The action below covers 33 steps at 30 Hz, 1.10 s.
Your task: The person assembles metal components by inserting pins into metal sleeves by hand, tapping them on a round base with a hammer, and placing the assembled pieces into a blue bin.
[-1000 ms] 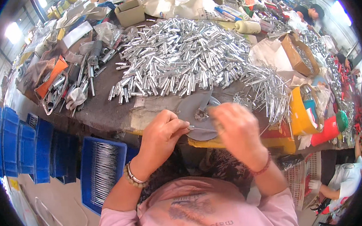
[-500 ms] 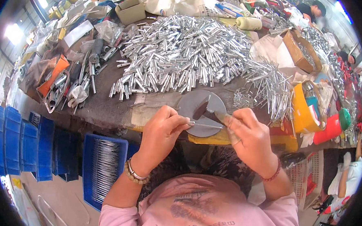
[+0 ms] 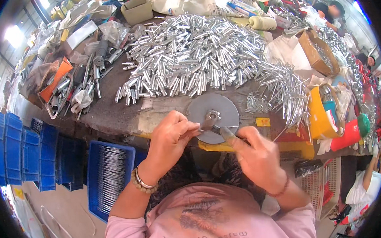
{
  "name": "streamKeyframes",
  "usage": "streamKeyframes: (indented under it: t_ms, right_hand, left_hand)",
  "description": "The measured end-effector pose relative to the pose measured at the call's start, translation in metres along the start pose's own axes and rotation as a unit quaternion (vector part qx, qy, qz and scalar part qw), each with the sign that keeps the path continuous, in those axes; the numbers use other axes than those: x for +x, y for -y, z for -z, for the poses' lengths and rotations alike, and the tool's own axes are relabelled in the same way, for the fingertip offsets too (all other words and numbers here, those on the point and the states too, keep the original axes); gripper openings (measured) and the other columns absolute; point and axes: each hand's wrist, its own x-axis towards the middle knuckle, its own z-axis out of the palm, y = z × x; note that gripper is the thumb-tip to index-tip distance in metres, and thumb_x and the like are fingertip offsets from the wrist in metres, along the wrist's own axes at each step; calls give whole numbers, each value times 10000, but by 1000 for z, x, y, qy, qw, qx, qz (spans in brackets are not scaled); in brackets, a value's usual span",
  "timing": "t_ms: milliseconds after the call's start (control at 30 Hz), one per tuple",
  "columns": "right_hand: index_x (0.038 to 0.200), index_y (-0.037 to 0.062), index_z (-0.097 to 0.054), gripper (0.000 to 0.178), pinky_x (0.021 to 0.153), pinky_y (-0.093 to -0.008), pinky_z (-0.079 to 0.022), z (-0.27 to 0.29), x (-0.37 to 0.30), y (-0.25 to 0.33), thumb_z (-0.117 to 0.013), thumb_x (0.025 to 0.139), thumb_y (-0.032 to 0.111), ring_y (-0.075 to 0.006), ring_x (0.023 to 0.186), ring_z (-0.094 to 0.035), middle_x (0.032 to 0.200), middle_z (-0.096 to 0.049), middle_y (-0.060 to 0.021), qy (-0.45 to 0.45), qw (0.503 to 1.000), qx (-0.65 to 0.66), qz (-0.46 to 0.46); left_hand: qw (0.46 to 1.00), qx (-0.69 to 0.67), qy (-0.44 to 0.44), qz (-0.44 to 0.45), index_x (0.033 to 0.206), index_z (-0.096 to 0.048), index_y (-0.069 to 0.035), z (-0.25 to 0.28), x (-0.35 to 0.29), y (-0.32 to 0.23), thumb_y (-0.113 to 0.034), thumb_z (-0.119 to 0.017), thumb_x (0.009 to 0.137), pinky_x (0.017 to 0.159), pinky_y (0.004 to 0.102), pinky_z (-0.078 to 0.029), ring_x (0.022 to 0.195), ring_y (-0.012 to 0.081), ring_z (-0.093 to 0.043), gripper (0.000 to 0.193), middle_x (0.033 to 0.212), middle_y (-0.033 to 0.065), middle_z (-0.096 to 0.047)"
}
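My left hand [image 3: 170, 136] is closed, thumb and forefinger pinching the end of a thin metal rod [image 3: 232, 126] over a round grey metal disc [image 3: 228, 106]. My right hand [image 3: 258, 156] is closed around the handle of a small dark hammer [image 3: 209, 124]. The hammer's head lies close to my left fingertips and covers part of the rod; whether they touch I cannot tell. Small shiny metal pieces [image 3: 213, 115] sit at the middle of the disc. Beyond it spreads a large heap of short silver metal tubes [image 3: 195, 54].
Thin metal pins [image 3: 284, 90] lie right of the heap. A yellow container [image 3: 321, 114] and a red bottle [image 3: 344, 136] stand at the table's right. Tools [image 3: 83, 86] crowd the left. Below left, a blue bin [image 3: 90, 180] holds stacked metal rods. A cardboard box [image 3: 317, 54] stands far right.
The hammer has swung down and toward my left fingertips. My right hand has moved lower, baring the small pieces on the disc. My left hand has stayed nearly still.
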Motion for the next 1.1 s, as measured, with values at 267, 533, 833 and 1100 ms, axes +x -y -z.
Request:
streamKeyframes:
  t_ms: [267, 533, 833, 1100]
  right_hand:
    - [1197, 99, -819, 346, 722, -392, -600, -3, 30, -16, -773, 867, 4, -290, 880, -713, 1057, -666, -78, -37, 991, 115, -62]
    - [958, 102, -704, 150, 866, -461, -563, -12, 13, 6, -815, 858, 110, -301, 1027, -662, 1044, -636, -66, 30, 997, -60, -28]
    - [1125, 30, -703, 215, 650, -441, -541, -22, -9, 22, -802, 953, 112, -346, 712, -698, 804, -715, -174, 120, 940, 236, -214]
    - [1210, -4, -713, 255, 661, -372, -543, -22, -20, 40, -778, 976, 71, -241, 647, -628, 802, -713, -164, 179, 811, 436, -346]
  left_hand:
    - [1000, 14, 4, 25, 1057, -810, -40, -1, -1, 0, -22, -884, 890, 753, 333, -528, 863, 238, -658, 184, 1002, 89, -640]
    - [998, -26, 17, 48, 1122, -858, -74, 0, -1, -3, -49, -870, 917, 779, 318, -509, 877, 205, -615, 207, 996, 61, -607]
    - [991, -29, -128, 1, 1425, -735, -76, -15, -28, -17, -18, -775, 1021, 734, 319, -554, 834, 188, -682, 411, 1053, 95, -759]
    - [844, -420, -19, 333, 1748, -301, -114, -24, -53, -39, -100, -589, 1160, 639, 232, -562, 787, 78, -686, 654, 1100, 109, -790]
